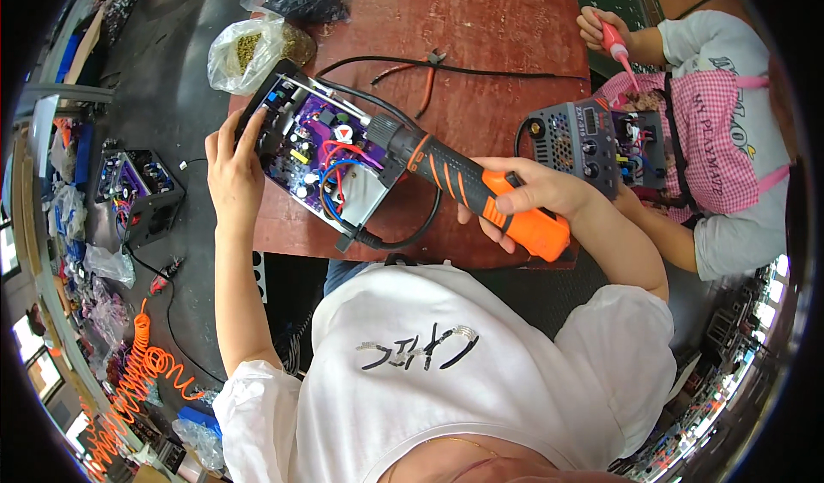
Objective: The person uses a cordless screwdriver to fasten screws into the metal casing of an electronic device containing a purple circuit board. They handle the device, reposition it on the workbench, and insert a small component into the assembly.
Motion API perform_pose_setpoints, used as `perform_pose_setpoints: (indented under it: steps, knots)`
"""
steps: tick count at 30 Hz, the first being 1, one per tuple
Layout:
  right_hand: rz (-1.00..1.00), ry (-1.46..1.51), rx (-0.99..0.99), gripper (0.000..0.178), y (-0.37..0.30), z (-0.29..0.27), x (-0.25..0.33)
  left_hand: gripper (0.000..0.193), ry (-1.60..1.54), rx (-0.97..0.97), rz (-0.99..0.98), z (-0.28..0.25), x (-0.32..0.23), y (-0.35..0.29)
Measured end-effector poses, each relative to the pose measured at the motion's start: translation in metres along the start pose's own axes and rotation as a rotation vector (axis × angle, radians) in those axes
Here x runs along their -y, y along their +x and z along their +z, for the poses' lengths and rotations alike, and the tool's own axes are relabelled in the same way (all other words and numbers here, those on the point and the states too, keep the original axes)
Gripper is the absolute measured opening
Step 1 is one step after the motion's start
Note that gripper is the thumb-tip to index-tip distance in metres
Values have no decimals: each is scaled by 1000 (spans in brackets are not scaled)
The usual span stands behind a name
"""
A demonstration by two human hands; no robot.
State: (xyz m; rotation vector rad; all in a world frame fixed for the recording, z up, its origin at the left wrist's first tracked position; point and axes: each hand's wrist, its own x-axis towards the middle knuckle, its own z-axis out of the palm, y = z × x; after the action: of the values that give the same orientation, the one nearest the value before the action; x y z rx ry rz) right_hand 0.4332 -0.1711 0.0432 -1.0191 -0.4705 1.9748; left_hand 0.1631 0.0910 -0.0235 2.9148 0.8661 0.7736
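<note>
My right hand [536, 195] is wrapped round the orange handle of a power screwdriver [455, 174]. Its black ribbed head reaches over the side of an opened electronic unit [322, 144]; the tip is hidden. The unit sits tilted on the table, its purple circuit board, red and blue wires and silver plate exposed. My left hand [236, 170] grips the unit's left edge, with fingers laid over the dark end panel. A black cable [421, 238] loops out of the unit's near side, partly behind the tool.
Beyond the unit, red-handled cutters [425, 79] and a bag of brass-coloured small parts [249, 54] lie on the red tabletop [506, 45]. At right, a co-worker holds a red bottle [614, 41] over another unit [571, 139]. A third unit [142, 191] and an orange coiled hose [142, 363] are left.
</note>
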Motion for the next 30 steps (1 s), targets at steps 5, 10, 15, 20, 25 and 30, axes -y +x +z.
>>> perform_pose_setpoints:
  steps: [5,10,15,20,25,30]
  knots:
    - [-29,159,15,50,0,-2,-7,66,22,14,-13,1,-2,0]
    - [-19,116,42,54,5,-8,-5,65,35,1,-44,-3,2,-3]
    - [-59,85,17,60,2,4,-1,46,24,-131,35,7,5,-1]
    - [-53,62,-3,59,5,4,-3,41,57,-141,18,9,10,-12]
    - [-62,71,28,56,4,3,-2,47,164,-94,43,4,6,-20]
    - [-69,82,22,51,5,2,-4,47,-146,-149,-81,-24,-53,-25]
